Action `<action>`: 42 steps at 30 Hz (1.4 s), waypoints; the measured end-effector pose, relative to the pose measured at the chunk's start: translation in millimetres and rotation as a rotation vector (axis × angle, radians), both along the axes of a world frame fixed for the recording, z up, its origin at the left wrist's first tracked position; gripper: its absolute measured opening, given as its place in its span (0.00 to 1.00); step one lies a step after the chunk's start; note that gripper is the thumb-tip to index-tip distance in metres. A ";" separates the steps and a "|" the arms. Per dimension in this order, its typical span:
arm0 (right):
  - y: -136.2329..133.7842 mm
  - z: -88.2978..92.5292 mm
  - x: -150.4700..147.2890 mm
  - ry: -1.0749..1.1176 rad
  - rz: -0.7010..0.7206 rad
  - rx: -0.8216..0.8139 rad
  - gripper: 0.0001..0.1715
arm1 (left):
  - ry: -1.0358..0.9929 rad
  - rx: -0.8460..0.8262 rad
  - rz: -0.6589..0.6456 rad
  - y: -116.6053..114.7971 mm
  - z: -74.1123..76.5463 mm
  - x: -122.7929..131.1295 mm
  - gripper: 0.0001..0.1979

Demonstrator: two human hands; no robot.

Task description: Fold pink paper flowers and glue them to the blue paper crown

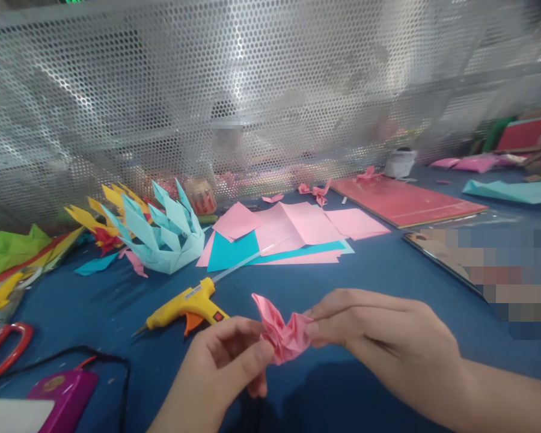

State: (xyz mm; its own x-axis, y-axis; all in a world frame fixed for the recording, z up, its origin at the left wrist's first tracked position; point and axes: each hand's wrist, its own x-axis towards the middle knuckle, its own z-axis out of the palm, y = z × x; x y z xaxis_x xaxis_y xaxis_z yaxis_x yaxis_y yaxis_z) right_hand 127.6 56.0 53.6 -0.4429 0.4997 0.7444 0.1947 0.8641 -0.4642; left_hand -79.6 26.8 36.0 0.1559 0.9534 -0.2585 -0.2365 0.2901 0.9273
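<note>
Between my two hands, above the blue table, is a pink folded paper piece (283, 334) with a pointed tip standing up on its left side. My left hand (229, 361) pinches its lower left edge between thumb and fingers. At the right edge of the paper, my right hand (383, 337) grips it with thumb and fingertips. Just behind my left hand lies a yellow glue gun (184, 305) with an orange trigger and a clear glue stick in its back. Farther back are loose pink sheets (293, 225) and a blue sheet (234, 249).
A light blue paper crown (171, 231) stands at left, before yellow folded paper (112, 204). Red-handled scissors (9, 349) and a purple item (67, 394) lie at lower left. A red board (406, 198) and a phone (446, 258) are at right. A perforated metal panel (270, 84) rises behind.
</note>
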 end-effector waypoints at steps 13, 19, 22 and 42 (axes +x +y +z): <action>-4.6 -2.6 -2.7 0.001 0.039 -0.005 0.15 | 0.086 -0.075 -0.152 -11.4 24.9 8.8 0.19; -6.3 -6.8 -3.9 0.057 0.006 -0.066 0.14 | 0.036 -0.071 -0.217 -10.3 20.5 4.9 0.20; -7.7 -7.1 -4.1 0.054 0.077 -0.037 0.11 | -0.005 -0.002 -0.199 -11.4 17.9 5.4 0.20; -9.0 4.5 -4.4 -0.092 0.045 0.083 0.10 | 0.064 0.032 -0.121 -14.1 11.3 7.6 0.17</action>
